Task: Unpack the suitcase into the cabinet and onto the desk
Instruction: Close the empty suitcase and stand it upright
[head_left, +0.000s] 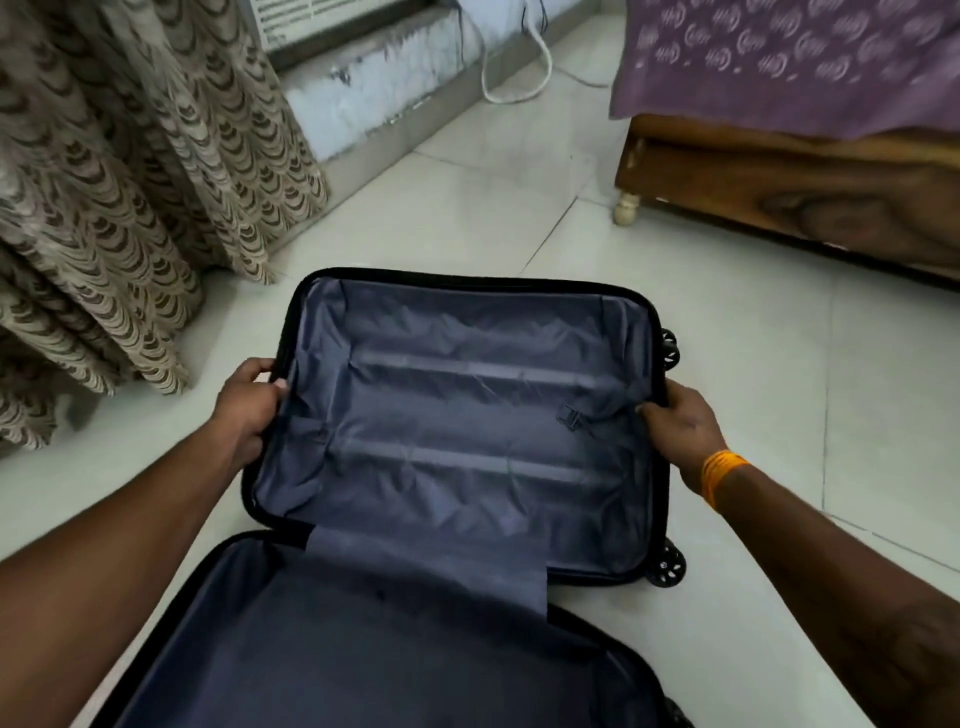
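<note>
A black suitcase (467, 291) lies open on the floor, its two halves lined with grey-blue fabric. The far half shows only its lining and a small strap buckle (571, 418); nothing lies in it. The near half (363, 649) also shows bare lining. My left hand (249, 410) grips the left rim of the far half, thumb inside on the lining. On the right rim of that half, my right hand (680, 421) holds on, fingers curled over the edge. An orange thread band sits on that wrist.
A patterned beige curtain (104, 197) hangs at the left. A wooden bed frame (779, 192) with a purple cover stands at the upper right. White tiled floor (519, 182) runs between them. A white cord (519, 78) loops by the wall.
</note>
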